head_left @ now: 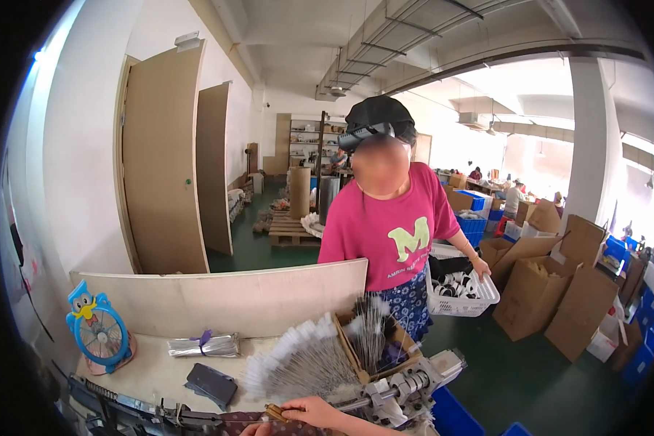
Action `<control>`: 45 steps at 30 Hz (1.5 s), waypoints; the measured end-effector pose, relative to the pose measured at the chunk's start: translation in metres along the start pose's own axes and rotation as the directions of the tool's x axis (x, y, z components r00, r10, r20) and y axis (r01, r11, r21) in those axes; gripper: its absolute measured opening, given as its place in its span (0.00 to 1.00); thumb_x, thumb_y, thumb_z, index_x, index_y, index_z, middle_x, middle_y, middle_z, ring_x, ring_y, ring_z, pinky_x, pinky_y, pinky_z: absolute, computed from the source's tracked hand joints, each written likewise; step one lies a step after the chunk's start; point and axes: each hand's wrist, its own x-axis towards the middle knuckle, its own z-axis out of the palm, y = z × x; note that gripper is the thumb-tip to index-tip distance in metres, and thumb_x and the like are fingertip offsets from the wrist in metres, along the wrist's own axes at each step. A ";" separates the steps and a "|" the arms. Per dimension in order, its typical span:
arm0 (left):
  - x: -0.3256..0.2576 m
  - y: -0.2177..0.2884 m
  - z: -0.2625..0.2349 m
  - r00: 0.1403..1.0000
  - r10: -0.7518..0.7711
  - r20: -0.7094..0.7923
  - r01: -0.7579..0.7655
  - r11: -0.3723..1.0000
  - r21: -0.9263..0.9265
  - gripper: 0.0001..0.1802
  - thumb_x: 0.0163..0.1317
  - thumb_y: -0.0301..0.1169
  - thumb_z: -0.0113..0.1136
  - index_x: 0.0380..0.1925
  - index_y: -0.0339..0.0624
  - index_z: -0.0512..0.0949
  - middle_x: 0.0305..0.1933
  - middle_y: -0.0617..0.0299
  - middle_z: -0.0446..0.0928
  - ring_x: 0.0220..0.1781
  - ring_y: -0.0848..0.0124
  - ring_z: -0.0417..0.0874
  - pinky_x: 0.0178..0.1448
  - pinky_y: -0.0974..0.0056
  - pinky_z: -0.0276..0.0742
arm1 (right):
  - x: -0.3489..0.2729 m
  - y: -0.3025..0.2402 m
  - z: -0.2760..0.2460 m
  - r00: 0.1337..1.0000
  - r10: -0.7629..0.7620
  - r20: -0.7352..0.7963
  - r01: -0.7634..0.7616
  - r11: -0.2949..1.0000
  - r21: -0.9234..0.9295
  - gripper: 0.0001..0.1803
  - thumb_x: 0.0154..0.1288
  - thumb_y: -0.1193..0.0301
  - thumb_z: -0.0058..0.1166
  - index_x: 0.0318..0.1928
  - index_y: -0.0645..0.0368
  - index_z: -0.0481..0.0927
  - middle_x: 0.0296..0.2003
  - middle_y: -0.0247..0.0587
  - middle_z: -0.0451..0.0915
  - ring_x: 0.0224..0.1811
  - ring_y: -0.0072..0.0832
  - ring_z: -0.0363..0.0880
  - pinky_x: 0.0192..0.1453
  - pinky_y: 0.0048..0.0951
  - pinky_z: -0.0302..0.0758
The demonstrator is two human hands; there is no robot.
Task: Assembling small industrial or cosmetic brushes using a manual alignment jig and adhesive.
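Note:
At the lower edge, my right hand (316,413) reaches in from the right, with its fingers closed on a small brass-coloured piece (275,413) at the machine. Only the fingertips of my left hand (257,429) show, just below that piece; the frame cuts off the rest. Beneath both hands lies brown dotted cloth (232,423). A long dark machine rail (189,418) runs left from the hands. To the right sits a metal machine head (407,389) with shafts. Beyond my hands, many thin wires with white fuzzy ends (298,360) lie fanned out on the worktable (152,363).
A cardboard box (350,349) holds more wires. A dark flat phone-like object (212,385), a tied silver bundle (205,345) and a blue duck-shaped fan (100,330) stand left. Behind the back board (225,298), a person in pink (385,225) carries a white basket (463,298).

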 end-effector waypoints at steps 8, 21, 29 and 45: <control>0.012 -0.009 -0.011 0.979 -0.006 -0.205 -0.025 0.988 -0.151 0.08 0.63 0.33 0.57 0.31 0.40 0.76 0.19 0.67 0.68 0.17 0.79 0.64 0.20 0.73 0.57 | -0.008 -0.006 0.012 0.802 -0.597 -0.003 0.518 0.698 -0.494 0.12 0.59 0.66 0.53 0.42 0.56 0.78 0.33 0.40 0.75 0.41 0.38 0.74 0.43 0.34 0.72; -0.002 0.005 -0.023 0.985 -0.061 -0.163 0.017 0.966 -0.259 0.10 0.62 0.36 0.58 0.34 0.40 0.75 0.23 0.66 0.70 0.20 0.79 0.67 0.22 0.73 0.61 | 0.052 -0.038 0.063 0.919 -0.395 -0.016 0.295 0.713 -0.637 0.12 0.57 0.63 0.52 0.37 0.56 0.80 0.31 0.39 0.78 0.38 0.38 0.76 0.41 0.36 0.73; 0.005 0.015 -0.018 0.976 -0.141 -0.164 0.093 0.958 -0.270 0.08 0.60 0.33 0.57 0.32 0.39 0.75 0.23 0.66 0.73 0.20 0.79 0.70 0.22 0.74 0.62 | 0.051 -0.042 0.047 0.973 -0.229 -0.012 0.211 0.916 -0.342 0.14 0.57 0.63 0.56 0.40 0.60 0.81 0.34 0.43 0.82 0.35 0.32 0.81 0.40 0.29 0.75; -0.003 0.009 -0.026 0.962 -0.171 -0.213 0.094 0.939 -0.330 0.09 0.63 0.35 0.55 0.31 0.40 0.75 0.22 0.67 0.74 0.19 0.81 0.68 0.23 0.75 0.61 | 0.049 -0.049 0.045 0.976 -0.198 0.089 0.212 0.958 -0.195 0.12 0.58 0.70 0.57 0.40 0.62 0.81 0.30 0.39 0.82 0.31 0.20 0.79 0.36 0.21 0.73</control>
